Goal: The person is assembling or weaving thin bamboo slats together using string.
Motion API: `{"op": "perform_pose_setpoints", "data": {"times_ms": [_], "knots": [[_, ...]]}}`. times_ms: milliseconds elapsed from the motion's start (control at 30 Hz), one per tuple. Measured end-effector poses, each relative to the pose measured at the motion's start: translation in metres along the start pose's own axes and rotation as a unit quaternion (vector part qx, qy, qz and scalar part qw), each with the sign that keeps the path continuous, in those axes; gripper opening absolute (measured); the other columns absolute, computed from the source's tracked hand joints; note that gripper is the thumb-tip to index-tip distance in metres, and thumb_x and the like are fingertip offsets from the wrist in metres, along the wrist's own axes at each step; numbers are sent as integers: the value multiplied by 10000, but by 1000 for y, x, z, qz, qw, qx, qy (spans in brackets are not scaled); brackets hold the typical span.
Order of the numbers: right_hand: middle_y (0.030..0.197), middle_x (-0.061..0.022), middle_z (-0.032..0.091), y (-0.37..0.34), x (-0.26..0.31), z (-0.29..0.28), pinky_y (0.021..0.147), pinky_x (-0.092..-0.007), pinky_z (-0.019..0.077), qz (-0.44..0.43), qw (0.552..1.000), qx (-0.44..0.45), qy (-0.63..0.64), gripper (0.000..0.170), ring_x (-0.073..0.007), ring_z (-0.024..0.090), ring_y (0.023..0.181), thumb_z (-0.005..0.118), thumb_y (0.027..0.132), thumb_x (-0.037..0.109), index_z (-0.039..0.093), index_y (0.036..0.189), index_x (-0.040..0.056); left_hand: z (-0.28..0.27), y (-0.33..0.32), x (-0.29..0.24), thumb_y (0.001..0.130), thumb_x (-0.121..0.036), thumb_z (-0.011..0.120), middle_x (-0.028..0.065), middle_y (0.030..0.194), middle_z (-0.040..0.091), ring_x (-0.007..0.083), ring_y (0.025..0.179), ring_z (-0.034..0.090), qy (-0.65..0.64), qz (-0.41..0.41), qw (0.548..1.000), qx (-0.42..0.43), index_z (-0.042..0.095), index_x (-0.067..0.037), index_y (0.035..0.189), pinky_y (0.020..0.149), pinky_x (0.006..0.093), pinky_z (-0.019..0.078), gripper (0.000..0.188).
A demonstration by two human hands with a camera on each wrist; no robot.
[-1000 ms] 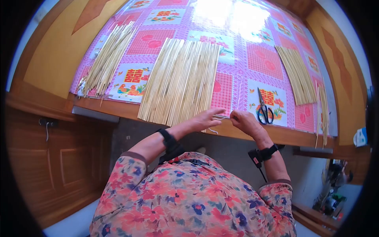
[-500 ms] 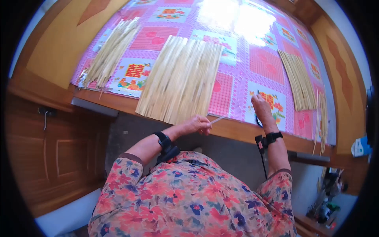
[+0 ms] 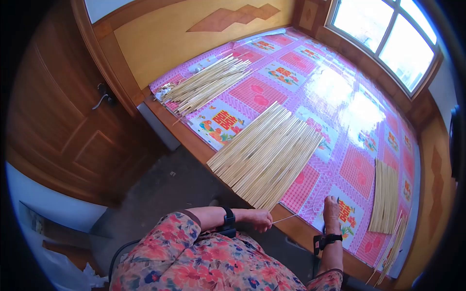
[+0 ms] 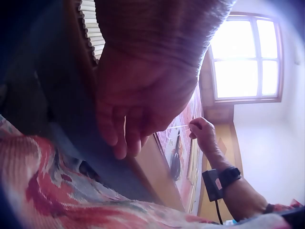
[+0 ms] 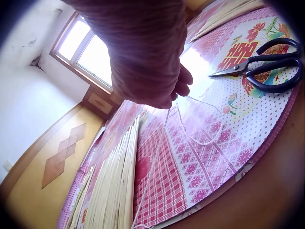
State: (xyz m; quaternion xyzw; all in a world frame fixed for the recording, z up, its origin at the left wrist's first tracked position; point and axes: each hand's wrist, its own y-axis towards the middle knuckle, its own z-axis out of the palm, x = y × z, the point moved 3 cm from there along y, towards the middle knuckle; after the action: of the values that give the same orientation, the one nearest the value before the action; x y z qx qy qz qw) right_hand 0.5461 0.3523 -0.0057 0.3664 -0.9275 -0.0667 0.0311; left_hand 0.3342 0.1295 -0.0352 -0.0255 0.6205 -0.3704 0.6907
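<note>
White string (image 3: 286,219) in left fingers (image 3: 264,221), right fingers (image 3: 331,200) — open span across wooden edge (image 3: 293,228).

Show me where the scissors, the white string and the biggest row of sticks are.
Scissors (image 5: 245,67), right wrist view: the pivot.
White string (image 3: 284,218), head view: a straight stretch.
Biggest row of sticks (image 3: 267,155), head view: its middle.

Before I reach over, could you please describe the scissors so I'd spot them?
Find the pink patterned tablecloth, then the right hand above it. The scissors lie nearby; their dark looped handles distinguish them from the pale sticks and white string.
</note>
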Motion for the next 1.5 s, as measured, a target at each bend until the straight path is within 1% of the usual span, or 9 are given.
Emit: {"op": "perform_pose_setpoints", "data": {"times_ms": [500,633,700,767,867,933,1267,1333,1500], "knots": [[903,-138,586,-8,32,16,721,-381,454,-16,985,136,102,172,-305,575,869,455,784,62,592,888,64,-7,23,32,902,-380,374,149,784,615,230,534,601,204,-133,969,50,559,49,941,507,335,524,469],[891,-135,582,-17,42,2,713,-399,459,0,987,140,81,191,-307,584,848,433,778,42,592,879,77,-22,-1,6,883,-216,398,154,619,576,232,478,584,462,104,880,32,527,17,713,485,365,457,315],[903,-122,583,-19,37,5,715,-399,465,14,989,111,94,227,-301,588,849,422,779,24,597,910,85,-30,-19,-5,863,-228,445,134,550,554,225,458,574,391,-11,920,-28,539,12,689,502,359,453,311],[913,-107,582,-20,33,4,700,-403,472,27,990,99,100,244,-299,593,838,427,768,-7,589,924,87,-38,-34,-11,854,-237,472,123,540,558,225,447,568,433,63,898,-32,562,-2,698,496,360,453,296],[906,-95,577,-24,31,-9,651,-391,486,21,993,35,113,267,-293,598,797,452,755,-32,568,957,99,-49,-57,-14,812,-207,541,127,635,577,289,621,577,361,-67,926,-82,603,-16,808,600,351,465,202],[892,-99,575,-26,30,-17,643,-389,486,47,993,33,102,260,-296,598,785,457,755,-27,569,953,100,-56,-71,-19,810,-188,556,128,744,596,274,728,582,445,76,878,-158,614,-22,854,670,333,468,182],[822,-102,566,-58,91,-43,700,-387,462,30,983,-2,181,160,-286,559,792,525,754,71,582,903,84,-72,-64,-46,819,-192,554,121,964,586,279,939,545,436,109,878,-167,577,-46,1000,798,353,433,233],[823,-103,564,-66,114,-42,702,-385,462,25,982,28,185,156,-285,557,801,529,754,79,580,902,79,-71,-49,-54,822,-221,553,122,1163,507,289,1116,448,592,260,733,-211,526,-49,1094,922,383,354,323],[844,-111,546,-79,166,-38,684,-370,466,-24,973,89,213,164,-292,558,781,557,767,96,558,930,78,-72,-33,-61,849,-274,502,122,1312,371,316,1203,348,641,264,691,-203,478,-59,1182,992,436,272,397]]}}
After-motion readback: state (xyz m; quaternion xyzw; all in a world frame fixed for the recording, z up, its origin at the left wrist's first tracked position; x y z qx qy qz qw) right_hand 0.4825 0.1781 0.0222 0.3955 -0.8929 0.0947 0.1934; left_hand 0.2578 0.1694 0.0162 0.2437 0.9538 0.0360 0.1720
